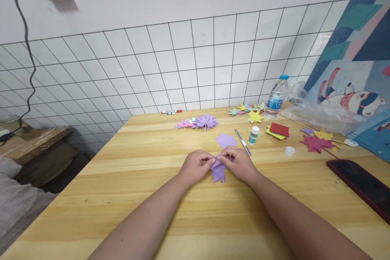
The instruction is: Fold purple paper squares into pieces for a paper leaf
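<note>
Between my two hands is a piece of purple folded paper [218,174] with pointed, leaf-like tips hanging toward me. My left hand [196,166] pinches its upper left edge between thumb and fingers. On the other side, my right hand [239,163] pinches the upper right edge, close to the left fingertips. Part of the paper is hidden by the fingers. Just beyond them lies a flat purple paper piece [226,140]. A craft knife [243,142] rests to its right, with a white-capped glue stick [253,135] standing beside it.
Paper maple leaves [206,121] lie at the back, with more leaves [255,116] near a water bottle [276,97]. Right of the glue stick are stacked paper sheets [278,130], a small clear cap [289,151], a dark red leaf [317,143] and a phone [361,185]. Markers [172,111] lie by the wall.
</note>
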Available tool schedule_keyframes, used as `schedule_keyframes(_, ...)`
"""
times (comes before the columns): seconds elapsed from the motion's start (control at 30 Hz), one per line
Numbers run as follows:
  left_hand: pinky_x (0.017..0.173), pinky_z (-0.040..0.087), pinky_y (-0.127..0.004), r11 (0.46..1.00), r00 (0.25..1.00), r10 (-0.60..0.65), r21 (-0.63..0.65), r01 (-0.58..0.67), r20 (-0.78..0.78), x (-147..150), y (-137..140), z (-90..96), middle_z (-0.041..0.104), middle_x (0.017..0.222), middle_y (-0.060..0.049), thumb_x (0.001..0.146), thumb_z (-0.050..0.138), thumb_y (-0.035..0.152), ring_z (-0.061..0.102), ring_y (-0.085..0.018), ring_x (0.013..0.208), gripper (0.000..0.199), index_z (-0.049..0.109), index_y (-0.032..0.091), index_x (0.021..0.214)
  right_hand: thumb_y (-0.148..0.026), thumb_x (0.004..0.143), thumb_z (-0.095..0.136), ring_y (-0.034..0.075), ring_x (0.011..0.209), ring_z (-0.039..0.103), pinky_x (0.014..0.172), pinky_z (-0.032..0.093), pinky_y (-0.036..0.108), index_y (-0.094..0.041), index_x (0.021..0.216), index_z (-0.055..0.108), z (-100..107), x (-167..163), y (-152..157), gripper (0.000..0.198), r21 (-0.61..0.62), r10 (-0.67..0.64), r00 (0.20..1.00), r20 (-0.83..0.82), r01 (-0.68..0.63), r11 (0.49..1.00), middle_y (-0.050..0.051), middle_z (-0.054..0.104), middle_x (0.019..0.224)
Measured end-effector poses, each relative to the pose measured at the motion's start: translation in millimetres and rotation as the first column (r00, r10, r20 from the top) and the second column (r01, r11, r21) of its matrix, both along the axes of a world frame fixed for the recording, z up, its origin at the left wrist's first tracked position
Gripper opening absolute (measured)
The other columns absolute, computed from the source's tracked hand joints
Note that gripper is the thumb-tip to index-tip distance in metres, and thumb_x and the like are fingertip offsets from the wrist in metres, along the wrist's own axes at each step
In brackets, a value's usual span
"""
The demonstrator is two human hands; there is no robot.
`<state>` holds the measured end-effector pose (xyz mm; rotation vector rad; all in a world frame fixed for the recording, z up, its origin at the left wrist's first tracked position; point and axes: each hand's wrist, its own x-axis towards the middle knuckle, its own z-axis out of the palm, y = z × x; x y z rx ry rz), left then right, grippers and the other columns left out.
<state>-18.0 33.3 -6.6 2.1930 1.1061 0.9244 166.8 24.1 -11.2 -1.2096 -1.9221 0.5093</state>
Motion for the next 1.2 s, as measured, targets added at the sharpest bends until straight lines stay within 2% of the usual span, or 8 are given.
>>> schedule_keyframes(0.2,0.068,0.038,-0.029,0.994,0.998,-0.053,0.097,0.057,-0.046,-1,-4,4.6,0.069,0.074,-0.004,0.079,0.055,0.028,0.056,-0.019,0.072,0.017,0.071,0.023,0.079,-0.032,0.08,0.057,0.014,0.063,0.055,0.058,0.041,0.025,-0.02,0.068,0.064,4,0,-3,0.019,0.06,0.05,0.997,0.063,-0.054,0.997,0.002,0.063,0.068)
schedule_keyframes(0.3,0.067,0.038,-0.029,0.991,0.997,-0.058,0.117,0.064,-0.055,0,-5,5.6,0.068,0.07,-0.005,0.079,0.055,0.029,0.055,-0.019,0.07,0.017,0.07,0.022,0.073,-0.03,0.08,0.057,0.014,0.065,0.055,0.06,0.042,0.025,-0.02,0.067,0.064,6,-1,-5,0.018,0.073,0.075,0.994,0.074,-0.08,0.994,0.002,0.062,0.068)
schedule_keyframes(0.4,0.068,0.039,-0.028,0.998,1.0,-0.012,0.064,0.01,0.027,1,-4,4.5,0.067,0.069,-0.004,0.078,0.056,0.029,0.056,-0.018,0.07,0.018,0.068,0.021,0.068,-0.031,0.077,0.06,0.014,0.065,0.056,0.058,0.044,0.025,-0.019,0.076,0.066,6,-4,-6,0.013,-0.01,0.034,0.998,-0.061,-0.034,0.999,0.003,0.063,0.072)
schedule_keyframes(0.53,0.067,0.042,-0.027,0.995,0.97,0.093,-0.064,-0.08,0.226,2,-1,0.4,0.066,0.069,-0.004,0.076,0.058,0.03,0.058,-0.017,0.068,0.018,0.066,0.018,0.067,-0.037,0.072,0.063,0.017,0.074,0.06,0.063,0.049,0.027,-0.018,0.08,0.066,2,-7,-2,0.021,-0.167,-0.017,0.948,-0.319,-0.039,0.985,0.006,0.065,0.082)
schedule_keyframes(0.7,0.062,0.044,-0.025,0.98,0.942,0.097,-0.194,-0.034,0.322,6,-1,-4.0,0.065,0.066,-0.004,0.074,0.061,0.035,0.058,-0.016,0.064,0.021,0.066,0.015,0.067,-0.04,0.07,0.065,0.02,0.084,0.062,0.078,0.049,0.034,-0.018,0.074,0.068,-2,-4,3,0.022,-0.201,-0.024,0.889,-0.457,-0.077,0.977,0.008,0.067,0.087)
schedule_keyframes(0.97,0.071,0.045,-0.028,0.994,0.97,0.105,-0.054,-0.095,0.22,8,-5,-0.9,0.069,0.078,-0.006,0.075,0.061,0.034,0.06,-0.019,0.076,0.018,0.069,0.018,0.078,-0.033,0.074,0.062,0.017,0.072,0.06,0.067,0.047,0.028,-0.018,0.062,0.066,7,-4,-2,0.02,-0.13,0.04,0.952,-0.303,-0.083,0.988,0.006,0.064,0.074)
schedule_keyframes(1.1,0.072,0.044,-0.029,0.997,0.981,0.079,0.009,-0.082,0.178,6,-7,2.9,0.069,0.076,-0.005,0.077,0.059,0.032,0.061,-0.019,0.076,0.016,0.068,0.02,0.073,-0.031,0.075,0.061,0.016,0.069,0.06,0.065,0.047,0.028,-0.019,0.063,0.067,11,-7,-7,0.018,-0.085,0.06,0.975,-0.215,-0.08,0.993,0.005,0.064,0.073)
schedule_keyframes(1.2,0.068,0.044,-0.027,0.995,0.975,0.101,-0.008,-0.101,0.2,6,-6,2.9,0.068,0.072,-0.005,0.077,0.059,0.031,0.061,-0.018,0.071,0.017,0.068,0.019,0.07,-0.03,0.075,0.061,0.017,0.071,0.06,0.066,0.047,0.029,-0.019,0.066,0.068,8,-9,-6,0.016,-0.083,0.034,0.98,-0.194,-0.051,0.995,0.006,0.065,0.075)
